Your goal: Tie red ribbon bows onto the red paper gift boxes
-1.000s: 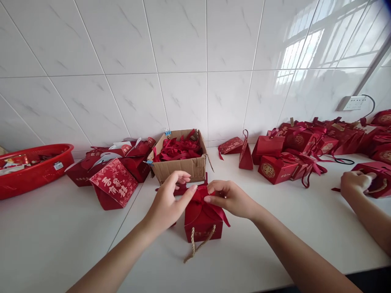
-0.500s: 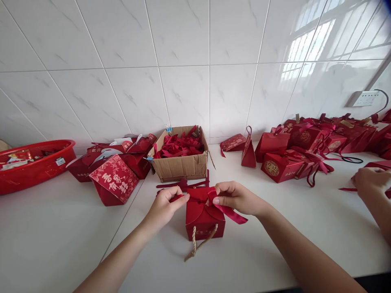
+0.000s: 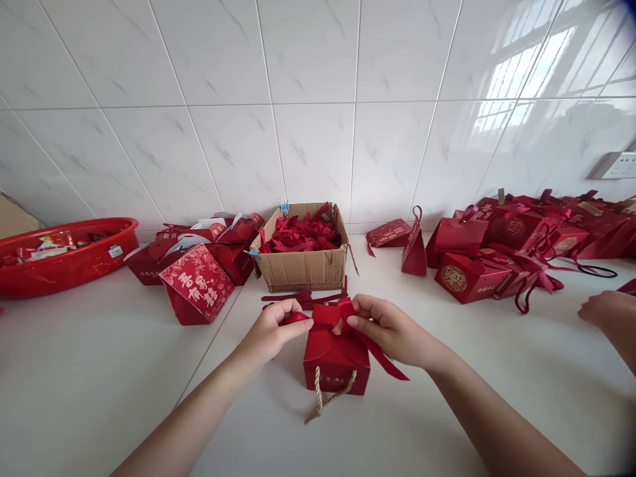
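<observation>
A red gift box [image 3: 336, 364] with a rope handle [image 3: 318, 391] hanging down its near side stands on the table in front of me. Across its top runs a red ribbon [image 3: 383, 361], one tail trailing off to the right. My left hand [image 3: 278, 328] pinches one end of the ribbon at the box's left upper edge. On the other side, my right hand [image 3: 390, 329] holds a loop of the ribbon between thumb and fingers above the lid. Just behind the box, dark red strips [image 3: 288, 297] lie flat on the table.
Behind stands a cardboard box [image 3: 303, 270] full of red ribbons. Left are folded red gift boxes [image 3: 199, 283] and a red plastic basin [image 3: 64, 268]. Many finished-looking red boxes [image 3: 472, 277] crowd the right, where another person's hand [image 3: 609, 318] shows at the edge.
The view has turned slightly left, so things sit further right. My right hand has raised the ribbon loop a little above the lid; my left keeps its pinch.
</observation>
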`<state>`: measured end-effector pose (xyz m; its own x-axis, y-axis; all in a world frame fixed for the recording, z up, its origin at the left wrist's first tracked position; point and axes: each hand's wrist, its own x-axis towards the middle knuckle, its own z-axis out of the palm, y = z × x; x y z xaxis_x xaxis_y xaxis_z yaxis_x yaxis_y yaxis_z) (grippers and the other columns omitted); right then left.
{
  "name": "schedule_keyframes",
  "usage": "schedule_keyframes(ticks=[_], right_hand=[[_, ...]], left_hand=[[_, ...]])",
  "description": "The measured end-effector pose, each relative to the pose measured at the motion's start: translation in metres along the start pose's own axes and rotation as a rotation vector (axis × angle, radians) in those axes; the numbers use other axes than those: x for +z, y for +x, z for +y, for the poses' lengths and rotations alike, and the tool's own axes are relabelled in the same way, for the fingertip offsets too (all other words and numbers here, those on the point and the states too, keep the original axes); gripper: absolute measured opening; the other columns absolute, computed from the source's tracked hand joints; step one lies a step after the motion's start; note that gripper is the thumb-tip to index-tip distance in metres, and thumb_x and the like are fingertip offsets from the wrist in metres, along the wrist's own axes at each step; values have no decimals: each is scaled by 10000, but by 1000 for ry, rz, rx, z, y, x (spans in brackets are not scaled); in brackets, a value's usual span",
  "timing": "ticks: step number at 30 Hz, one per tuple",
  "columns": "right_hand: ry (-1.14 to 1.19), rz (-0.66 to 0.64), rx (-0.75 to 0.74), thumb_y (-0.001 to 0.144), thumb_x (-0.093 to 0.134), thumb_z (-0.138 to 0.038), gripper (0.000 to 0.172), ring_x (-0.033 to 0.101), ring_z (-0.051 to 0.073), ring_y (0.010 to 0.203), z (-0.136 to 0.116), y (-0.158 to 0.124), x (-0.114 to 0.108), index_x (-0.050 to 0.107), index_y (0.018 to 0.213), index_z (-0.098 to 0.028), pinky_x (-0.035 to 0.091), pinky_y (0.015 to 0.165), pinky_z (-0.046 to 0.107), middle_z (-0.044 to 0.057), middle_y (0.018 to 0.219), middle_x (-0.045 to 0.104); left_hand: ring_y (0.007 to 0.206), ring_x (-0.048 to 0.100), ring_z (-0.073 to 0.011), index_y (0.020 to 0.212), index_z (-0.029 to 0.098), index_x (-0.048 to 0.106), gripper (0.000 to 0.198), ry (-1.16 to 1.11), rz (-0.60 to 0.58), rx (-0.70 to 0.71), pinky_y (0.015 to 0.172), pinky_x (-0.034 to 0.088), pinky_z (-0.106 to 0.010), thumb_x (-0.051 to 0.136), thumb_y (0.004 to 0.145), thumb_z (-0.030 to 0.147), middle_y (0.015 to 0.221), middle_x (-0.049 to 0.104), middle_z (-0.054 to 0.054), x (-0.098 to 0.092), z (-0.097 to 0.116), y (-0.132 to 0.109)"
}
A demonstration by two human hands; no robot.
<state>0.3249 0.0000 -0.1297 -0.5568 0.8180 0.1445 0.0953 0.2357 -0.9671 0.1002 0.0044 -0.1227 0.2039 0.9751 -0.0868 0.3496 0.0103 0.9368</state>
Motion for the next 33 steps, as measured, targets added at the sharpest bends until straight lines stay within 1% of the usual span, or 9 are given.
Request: schedule_keyframes(ticks=[4, 9, 12, 14, 18, 23, 27, 29, 33], right_hand=[[-188, 169, 94, 913, 481, -344, 234, 601, 133, 724, -5, 4, 11, 581, 776, -183, 440, 601, 231, 29, 837, 696], [-325, 251, 115, 843, 524, -275, 160, 575, 126, 638, -7, 7, 20, 648, 776, -199, 410, 569, 230, 5, 764, 698], [-396, 263, 88, 828, 513, -251, 179, 514, 118, 585, -4, 8, 22, 686, 826, -207, 375, 534, 230, 0, 707, 670], [-416, 253, 57, 827, 496, -229, 189, 479, 111, 569, -3, 7, 23, 683, 822, -203, 355, 520, 226, -1, 694, 651], [-360, 153, -60, 842, 454, -171, 176, 455, 98, 600, -3, 2, 21, 604, 751, -186, 362, 546, 207, -13, 707, 601], [-374, 111, -138, 856, 427, -122, 191, 415, 92, 610, -6, -2, 20, 487, 683, -173, 356, 565, 205, -15, 691, 534], [-371, 108, -149, 873, 498, -200, 176, 456, 97, 632, -4, -2, 23, 525, 702, -172, 372, 580, 205, -1, 741, 571], [-349, 156, -135, 888, 513, -257, 215, 480, 101, 625, -1, -1, 26, 553, 696, -169, 375, 574, 204, 4, 725, 594], [-250, 217, -119, 917, 478, -251, 252, 549, 107, 657, 4, 1, 30, 601, 714, -165, 405, 612, 194, 13, 728, 655]], left_hand=[[517, 311, -96, 636, 194, 450, 333, 140, -114, 52, 432, 224, -205, 611, 769, 453, 582, 347, 53, -12, 16, -11], [712, 521, -166, 733, 221, 584, 124, 533, -21, 403, 650, 409, -255, 627, 773, 330, 739, 581, 1, -24, 47, -23], [728, 563, -185, 756, 238, 629, 49, 624, -107, 493, 686, 436, -274, 596, 783, 263, 777, 640, -6, -25, 68, -24], [717, 577, -190, 748, 232, 641, 94, 640, -187, 534, 670, 445, -278, 559, 774, 196, 789, 655, -13, -22, 82, -21], [699, 577, -172, 738, 218, 622, 133, 646, -232, 558, 619, 443, -259, 519, 743, 133, 765, 641, -1, -10, 102, -10], [703, 592, -151, 799, 195, 594, 72, 431, -309, 472, 608, 465, -247, 523, 788, 187, 769, 627, -3, 4, 101, 14], [743, 628, -161, 908, 202, 563, 114, 318, -333, 484, 664, 493, -277, 568, 798, 233, 836, 670, -20, 14, 84, 38], [753, 625, -166, 957, 213, 541, 185, 403, -201, 551, 693, 482, -292, 593, 779, 219, 835, 668, -11, 19, 74, 47], [715, 554, -159, 798, 193, 504, 82, 648, 356, 730, 717, 421, -302, 583, 789, 211, 722, 566, 13, 19, 56, 43]])
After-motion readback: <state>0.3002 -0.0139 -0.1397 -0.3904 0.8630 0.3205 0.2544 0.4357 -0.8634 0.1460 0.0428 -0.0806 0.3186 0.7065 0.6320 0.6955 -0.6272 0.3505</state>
